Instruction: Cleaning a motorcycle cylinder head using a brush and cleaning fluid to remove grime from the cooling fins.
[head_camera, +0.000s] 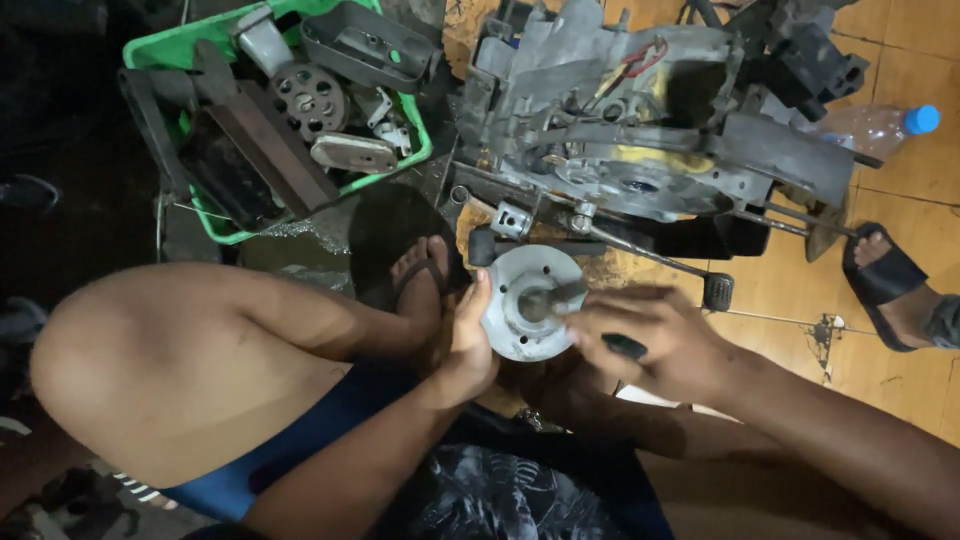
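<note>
Seen from above, squatting on the floor (900, 60), tiled in orange-brown. Left hand (465, 340) cupped against the left rim of a round grey metal disc (515, 310), fingers closed around its edge, thumb lying up along the rim. Disc held just above the floor between the knees, flat face up, small holes around a raised centre hub. Right hand (655, 340) at the right side of the disc, fingers curled shut on a dark-handled tool (625, 346); grey tip of the tool (550, 298) set into the hub, blurred, so its exact kind cannot be told.

Just beyond the disc, touching or nearly touching its far rim, a large grey engine block (640, 120), greasy, with a yellow patch and a red wire on top, standing on the floor toward the far edge. Thin rod with a black pedal pad (717, 291) sticking out of it toward the right hand. Green plastic crate (165, 48) at the far left, filled with dark covers, a perforated round gear and other parts. Bare foot in a black sandal (420, 270) just left of the disc, beside the left hand. Another person's sandalled foot (890, 280) at the right edge. Clear plastic bottle with a blue cap (880, 125) lying at the far right, behind the engine.
</note>
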